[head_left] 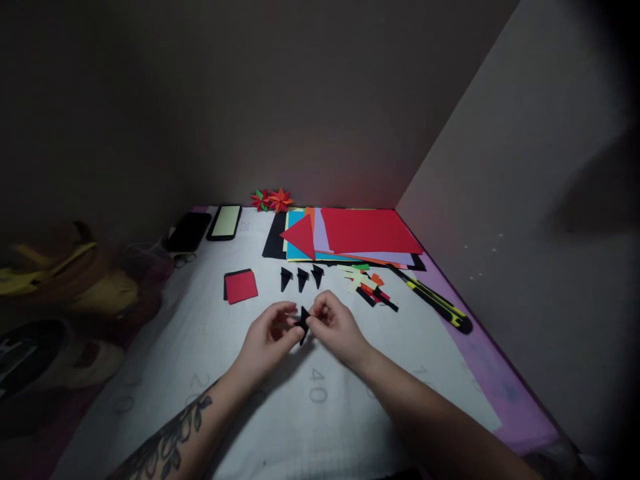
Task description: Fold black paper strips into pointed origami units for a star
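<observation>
Between my two hands is a folded black paper piece point(304, 319), pointed at top and bottom. My left hand point(273, 333) pinches it from the left with thumb and fingers. From the right, the thumb and forefinger of my right hand point(337, 327) close on its other edge. Just beyond my hands, three similar folded black paper pieces point(302, 279) stand in a row. Left of them lies a small stack of square paper point(242, 286), red on top with a black edge showing under it.
Coloured paper sheets point(373, 230) lie at the back, with two folded paper stars point(281, 200) beside them. Paper strips point(367, 283) and a yellow-black utility knife point(435, 303) lie right. Two phones point(225, 223) rest back left. A wall point(525, 200) borders the right side.
</observation>
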Motion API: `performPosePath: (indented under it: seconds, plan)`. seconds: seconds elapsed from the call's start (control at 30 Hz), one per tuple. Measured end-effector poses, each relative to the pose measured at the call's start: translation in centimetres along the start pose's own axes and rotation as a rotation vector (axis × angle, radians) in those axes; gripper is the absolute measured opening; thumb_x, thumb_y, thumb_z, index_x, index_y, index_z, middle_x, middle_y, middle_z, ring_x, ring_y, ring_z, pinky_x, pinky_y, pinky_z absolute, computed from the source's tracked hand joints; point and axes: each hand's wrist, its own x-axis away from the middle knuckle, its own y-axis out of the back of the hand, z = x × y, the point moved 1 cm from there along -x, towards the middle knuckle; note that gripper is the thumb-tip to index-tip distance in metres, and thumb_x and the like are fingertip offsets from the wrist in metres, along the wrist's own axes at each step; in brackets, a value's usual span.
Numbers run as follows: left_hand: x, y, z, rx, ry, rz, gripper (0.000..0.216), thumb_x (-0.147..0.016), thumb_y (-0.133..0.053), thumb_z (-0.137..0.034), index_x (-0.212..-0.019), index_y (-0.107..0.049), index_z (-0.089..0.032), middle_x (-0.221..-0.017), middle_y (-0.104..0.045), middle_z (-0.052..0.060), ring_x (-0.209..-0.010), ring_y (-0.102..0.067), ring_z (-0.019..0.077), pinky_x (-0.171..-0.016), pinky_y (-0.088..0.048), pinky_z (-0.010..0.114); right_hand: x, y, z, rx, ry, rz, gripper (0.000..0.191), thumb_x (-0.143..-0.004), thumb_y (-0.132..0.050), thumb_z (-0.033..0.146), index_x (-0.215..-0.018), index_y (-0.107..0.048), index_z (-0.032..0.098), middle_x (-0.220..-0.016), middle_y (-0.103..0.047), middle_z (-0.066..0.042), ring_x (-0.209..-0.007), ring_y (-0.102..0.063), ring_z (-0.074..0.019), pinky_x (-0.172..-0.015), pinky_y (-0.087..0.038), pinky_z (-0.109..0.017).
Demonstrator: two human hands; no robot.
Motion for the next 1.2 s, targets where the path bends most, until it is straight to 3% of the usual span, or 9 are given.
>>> performPosePath:
  seconds: [0.07,0.13,0.33,0.6,1.0,1.1,1.2]
  plan:
    - [0.0,0.0,0.1,-0.112,0.029,0.051,0.018,-0.072,-0.066,-0.031,-0.079,-0.063,-0.015,-0.070,-0.061,0.002,-0.064,-0.054,0.0127,-0.060,-0.042,0.024,0.6,-0.5,0.0,0.078,0.017,0.071,0.014,-0.072,-0.054,0.011,-0.076,-0.046,0.021,-0.069,-0.049,0.006,-0.062,-0.048,-0.0107,-0.058,-0.037,-0.023]
    - [0.0,0.1,0.0,-0.181,0.064,0.091,0.021,-0.075,-0.062,-0.033,-0.065,-0.060,-0.014,-0.059,-0.055,-0.001,-0.056,-0.047,0.0103,-0.054,-0.037,0.022,1.0,-0.9,0.0,0.095,0.025,0.093,0.013,-0.073,-0.054,0.011,-0.077,-0.046,0.021,-0.070,-0.049,0.006,-0.064,-0.049,-0.0111,-0.059,-0.038,-0.023]
    - [0.1,0.0,-0.6,-0.162,0.168,0.154,0.025,-0.069,-0.060,-0.034,-0.053,-0.055,-0.015,-0.049,-0.047,-0.004,-0.048,-0.038,0.0081,-0.047,-0.029,0.021,1.1,-1.3,0.5,-0.118,-0.069,0.042,0.019,-0.075,-0.054,0.014,-0.080,-0.039,0.023,-0.070,-0.051,0.006,-0.063,-0.049,-0.0112,-0.059,-0.039,-0.023]
    - [0.8,0.0,-0.3,-0.178,0.058,-0.058,0.021,-0.069,-0.059,-0.028,-0.053,-0.055,-0.016,-0.049,-0.049,-0.004,-0.050,-0.040,0.0093,-0.049,-0.030,0.021,1.1,-1.7,0.9,-0.168,-0.104,0.069,0.019,-0.073,-0.057,0.014,-0.078,-0.041,0.022,-0.069,-0.048,0.007,-0.061,-0.044,-0.0097,-0.056,-0.035,-0.021]
    - [-0.1,0.9,-0.7,0.004,0.093,-0.205,0.031,-0.074,-0.065,-0.036,-0.055,-0.053,-0.016,-0.048,-0.047,-0.005,-0.046,-0.037,0.0075,-0.046,-0.027,0.020,1.2,-1.5,0.7,-0.195,-0.165,0.093,0.018,-0.075,-0.055,0.017,-0.080,-0.039,0.023,-0.063,-0.048,0.008,-0.051,-0.041,-0.0084,-0.049,-0.030,-0.020]
    - [-0.2,0.9,-0.7,-0.038,0.083,-0.166,0.030,-0.076,-0.063,-0.040,-0.060,-0.059,-0.015,-0.052,-0.054,-0.003,-0.048,-0.042,0.0086,-0.047,-0.029,0.020,1.0,-1.2,0.7,-0.106,-0.100,-0.002,0.016,-0.076,-0.056,0.019,-0.086,-0.044,0.023,-0.065,-0.044,0.008,-0.053,-0.040,-0.0087,-0.050,-0.032,-0.020]
    - [-0.2,0.6,-0.6,-0.077,0.060,-0.053,0.027,-0.077,-0.062,-0.038,-0.063,-0.062,-0.015,-0.057,-0.058,-0.001,-0.053,-0.047,0.0104,-0.051,-0.034,0.021,0.8,-1.2,0.8,0.005,-0.085,0.002,0.009,-0.077,-0.058,0.024,-0.081,-0.050,0.021,-0.066,-0.047,0.005,-0.058,-0.043,-0.0104,-0.054,-0.034,-0.022]
